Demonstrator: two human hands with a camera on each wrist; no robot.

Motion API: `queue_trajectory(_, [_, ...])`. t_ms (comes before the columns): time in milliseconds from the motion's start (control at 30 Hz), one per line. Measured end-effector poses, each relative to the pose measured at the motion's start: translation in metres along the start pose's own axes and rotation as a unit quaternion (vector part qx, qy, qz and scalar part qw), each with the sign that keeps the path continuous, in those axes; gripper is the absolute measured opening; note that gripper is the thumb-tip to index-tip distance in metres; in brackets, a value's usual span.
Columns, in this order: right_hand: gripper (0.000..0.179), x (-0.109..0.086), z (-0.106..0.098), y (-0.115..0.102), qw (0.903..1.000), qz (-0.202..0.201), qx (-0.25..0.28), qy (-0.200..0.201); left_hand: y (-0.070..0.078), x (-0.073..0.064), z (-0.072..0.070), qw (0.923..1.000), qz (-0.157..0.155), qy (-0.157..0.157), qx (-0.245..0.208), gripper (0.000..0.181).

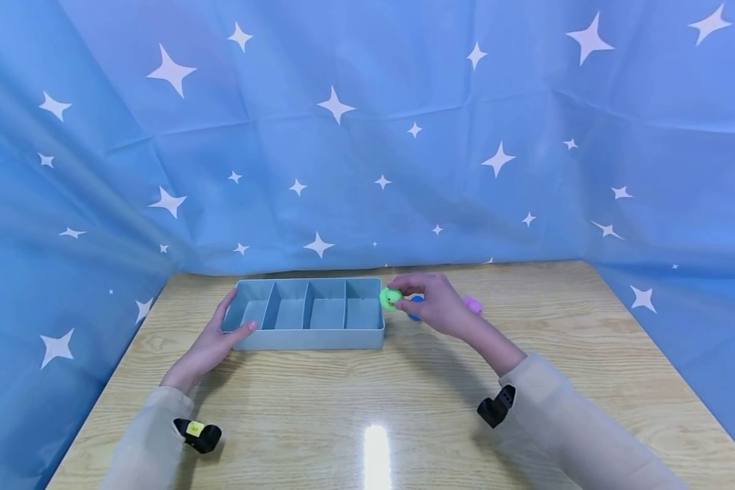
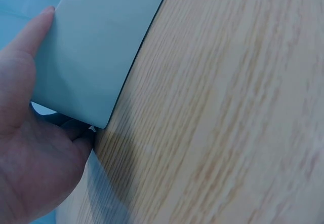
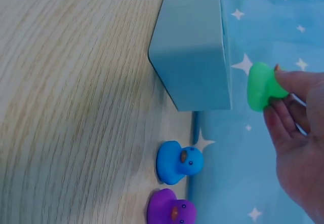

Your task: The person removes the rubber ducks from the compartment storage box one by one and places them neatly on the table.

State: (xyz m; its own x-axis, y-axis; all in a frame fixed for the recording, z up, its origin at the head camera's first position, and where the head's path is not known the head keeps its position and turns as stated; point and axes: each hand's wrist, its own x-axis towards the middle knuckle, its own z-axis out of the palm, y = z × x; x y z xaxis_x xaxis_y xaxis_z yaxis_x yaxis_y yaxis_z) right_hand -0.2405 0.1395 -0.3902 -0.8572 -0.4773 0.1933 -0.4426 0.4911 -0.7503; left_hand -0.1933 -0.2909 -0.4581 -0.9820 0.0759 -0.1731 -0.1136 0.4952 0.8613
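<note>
A pale blue tray [image 1: 311, 338] with several compartments stands on the wooden table; none of them shows anything inside. My left hand [image 1: 223, 333] grips its left end, thumb on the front wall [image 2: 96, 57] and fingers on the far side. My right hand [image 1: 431, 303] pinches a green rubber duck [image 1: 390, 298] in its fingertips, lifted just beyond the tray's right end [image 3: 197, 57]. In the right wrist view the green duck [image 3: 262, 87] sits between finger and thumb. A blue duck [image 3: 178, 162] and a purple duck [image 3: 170, 210] stand on the table under that hand.
A pink duck [image 1: 473, 305] peeks out behind my right wrist. Blue star-patterned cloth [image 1: 367, 136] hangs behind and on both sides of the table. Bare wooden tabletop [image 1: 367, 408] lies in front of the tray.
</note>
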Motion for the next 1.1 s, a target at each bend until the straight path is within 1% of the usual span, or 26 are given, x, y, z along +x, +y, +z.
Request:
queue_trajectory(200, [0.031, 0.0, -0.002, -0.001, 0.9999, -0.009, -0.002, 0.008, -0.001, 0.0, -0.001, 1.0, -0.005, 0.0, -0.001, 0.098])
queue_trajectory(367, [0.03, -0.001, -0.007, 0.001, 0.9995, -0.018, 0.011, 0.025, -0.005, 0.003, 0.0, 0.9999, -0.011, -0.002, -0.002, 0.098])
queue_trajectory(500, [0.032, -0.001, -0.012, 0.0, 0.9995, -0.013, 0.011, 0.026, -0.006, 0.004, 0.0, 0.9999, -0.012, 0.0, 0.001, 0.098])
queue_trajectory(767, [0.032, -0.004, -0.019, 0.007, 0.9993, 0.006, -0.023, 0.029, -0.005, 0.003, -0.001, 0.9999, -0.01, -0.001, 0.0, 0.098])
queue_trajectory(1100, [0.033, -0.011, -0.029, 0.018, 0.9991, 0.01, -0.018, 0.036, -0.007, 0.004, -0.002, 0.9999, -0.013, -0.004, 0.001, 0.098])
